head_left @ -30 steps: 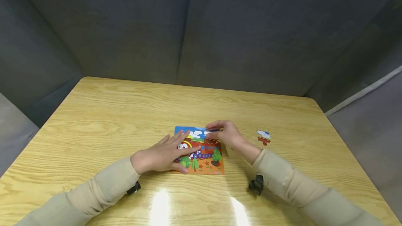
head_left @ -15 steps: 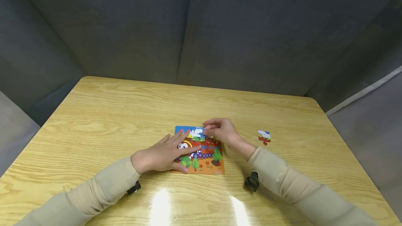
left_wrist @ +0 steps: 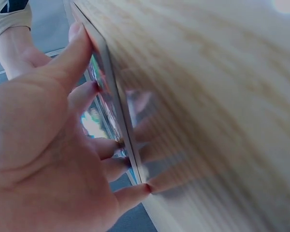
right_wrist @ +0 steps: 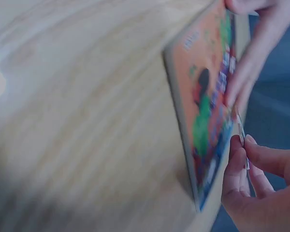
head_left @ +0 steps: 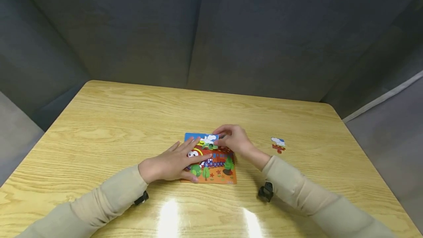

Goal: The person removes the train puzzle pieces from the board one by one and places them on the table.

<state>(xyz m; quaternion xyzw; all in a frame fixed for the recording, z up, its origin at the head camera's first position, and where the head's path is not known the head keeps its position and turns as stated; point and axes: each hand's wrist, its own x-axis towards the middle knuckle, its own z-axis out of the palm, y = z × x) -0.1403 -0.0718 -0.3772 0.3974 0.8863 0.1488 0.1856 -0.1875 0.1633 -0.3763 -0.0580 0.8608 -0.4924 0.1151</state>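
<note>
A jigsaw puzzle board (head_left: pixel 211 178) with a red cartoon train, green trees and an orange ground lies on the table. Across its left part my left hand (head_left: pixel 168 165) rests with the fingers spread; in the left wrist view the fingertips touch the board's surface and the table near its edge. My right hand (head_left: pixel 236 140) is over the upper right part, pinching a thin puzzle piece (right_wrist: pixel 241 128) between thumb and fingers. The right wrist view shows that piece edge-on, tilted above the board. The fingers partly hide the board beneath.
To the right of the board lies a loose puzzle piece (head_left: pixel 278 144) with clouds and red train parts. The wooden table (head_left: pixel 138 113) ends at a dark fabric screen (head_left: pixel 257 47) behind. Black wrist cameras hang under both forearms.
The right hand has shifted slightly left, bringing the pinched piece over the board's upper part; in the last half second the piece moved a little right. The left hand has stayed in place.
</note>
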